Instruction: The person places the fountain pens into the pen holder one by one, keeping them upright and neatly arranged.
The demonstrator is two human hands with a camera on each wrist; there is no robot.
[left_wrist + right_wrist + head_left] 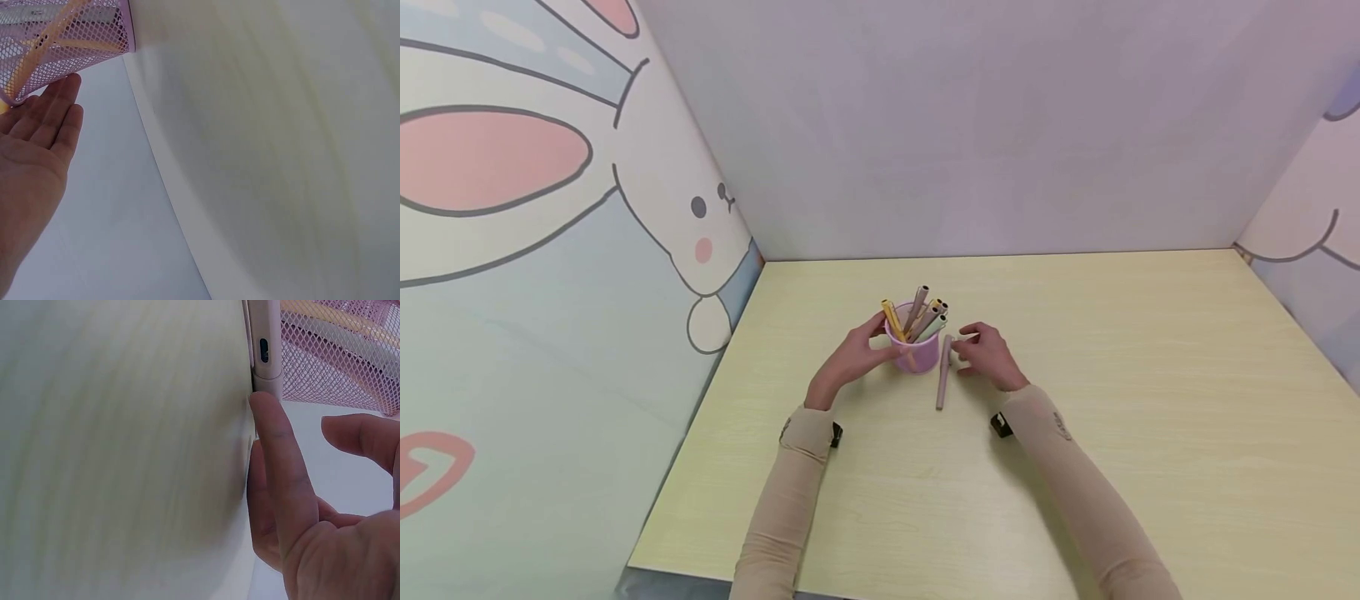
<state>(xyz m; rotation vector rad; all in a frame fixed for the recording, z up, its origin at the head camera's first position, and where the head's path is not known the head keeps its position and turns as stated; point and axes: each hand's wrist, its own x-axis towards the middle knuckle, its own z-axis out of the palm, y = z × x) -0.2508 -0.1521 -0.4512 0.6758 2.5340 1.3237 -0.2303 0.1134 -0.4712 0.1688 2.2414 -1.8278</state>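
A purple mesh pen holder (919, 358) stands on the table with several yellow, brown and pale green pens (914, 310) in it. My left hand (853, 353) holds it from the left, thumb along the near side and fingers on the far side. In the left wrist view, extended fingers (53, 112) touch the mesh. Just right of the holder, a pinkish pen (943, 377) lies on the table. At its far end is my right hand (988, 357), the index fingertip (265, 406) right at the pen's end and the thumb apart from it.
The pale wooden table (1120, 400) meets a plain light wall (985, 133) at the back. On the left rises a wall (550, 367) painted with a cartoon rabbit. Dark wrist devices (1002, 425) show below both sleeves.
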